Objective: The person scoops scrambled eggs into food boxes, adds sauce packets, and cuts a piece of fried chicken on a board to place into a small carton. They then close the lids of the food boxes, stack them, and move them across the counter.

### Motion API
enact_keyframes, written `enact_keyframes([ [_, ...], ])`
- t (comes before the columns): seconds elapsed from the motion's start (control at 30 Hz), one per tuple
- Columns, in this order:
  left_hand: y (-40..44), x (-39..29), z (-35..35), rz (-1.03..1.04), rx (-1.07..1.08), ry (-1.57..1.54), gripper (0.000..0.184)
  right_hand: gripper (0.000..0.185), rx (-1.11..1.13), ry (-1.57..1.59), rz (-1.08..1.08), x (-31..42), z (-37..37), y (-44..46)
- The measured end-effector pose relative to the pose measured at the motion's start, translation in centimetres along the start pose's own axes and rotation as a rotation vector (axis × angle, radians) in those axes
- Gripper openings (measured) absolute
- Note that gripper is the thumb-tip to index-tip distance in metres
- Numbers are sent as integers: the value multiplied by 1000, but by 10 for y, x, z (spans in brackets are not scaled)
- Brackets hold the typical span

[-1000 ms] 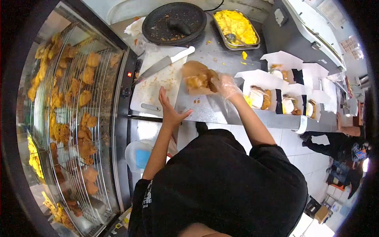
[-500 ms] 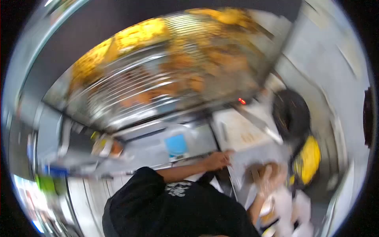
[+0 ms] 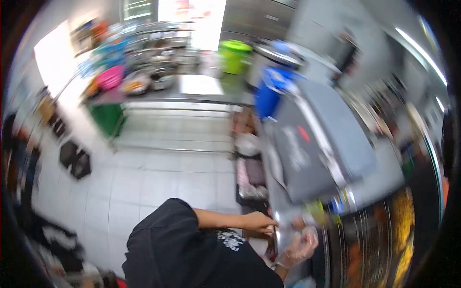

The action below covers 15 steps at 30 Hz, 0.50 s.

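Note:
My left hand is bare and reaches to the front edge of the metal counter. Its fingers are bent and close together; whatever they may hold is hidden. On my right hand is a clear plastic glove. This hand is above the counter, to the right of the left one, its fingers loosely curled and slightly apart, with nothing clear between them. Just beyond it are small blurred containers, one with a yellow-green part and a blue-and-white can-like one.
A large grey insulated bag lies on the counter ahead. Beyond it are a blue bin and a lime-green bucket. A steel table bears pans and a pink bowl. The lit display case is at right.
My view has swung left, from the food case and cutting board to the bag and back table. My right hand has left the brown item on the board and come closer to the left.

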<state>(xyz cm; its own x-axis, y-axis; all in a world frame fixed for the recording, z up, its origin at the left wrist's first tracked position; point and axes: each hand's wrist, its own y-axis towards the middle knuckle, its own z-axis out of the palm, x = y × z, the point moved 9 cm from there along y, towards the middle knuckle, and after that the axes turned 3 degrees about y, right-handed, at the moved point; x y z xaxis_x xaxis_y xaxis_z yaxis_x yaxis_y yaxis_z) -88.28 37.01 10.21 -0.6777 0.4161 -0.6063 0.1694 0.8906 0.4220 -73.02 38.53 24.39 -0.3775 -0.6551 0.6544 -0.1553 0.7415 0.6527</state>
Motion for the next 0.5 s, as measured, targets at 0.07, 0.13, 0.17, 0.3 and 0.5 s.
enact_keyframes([
  [0.07, -77, 69, -118, -434, -186, 68, 37, 19, 240, 334, -266, 66, 151, 26],
  [0.13, -181, 105, -206, -739, -511, 148, 36, 23, 643, 514, -425, 161, 281, 9],
  [0.17, -230, 111, -233, -890, -649, 182, 35, 20, 727, 605, -433, 190, 333, -15],
  [0.3, -409, 60, -298, -1231, -1169, 324, 27, 22, 1233, 968, -572, 344, 425, -148],
  [0.5, -546, 44, -323, -1447, -1496, 402, 23, 20, 1550, 1174, -660, 433, 492, -252],
])
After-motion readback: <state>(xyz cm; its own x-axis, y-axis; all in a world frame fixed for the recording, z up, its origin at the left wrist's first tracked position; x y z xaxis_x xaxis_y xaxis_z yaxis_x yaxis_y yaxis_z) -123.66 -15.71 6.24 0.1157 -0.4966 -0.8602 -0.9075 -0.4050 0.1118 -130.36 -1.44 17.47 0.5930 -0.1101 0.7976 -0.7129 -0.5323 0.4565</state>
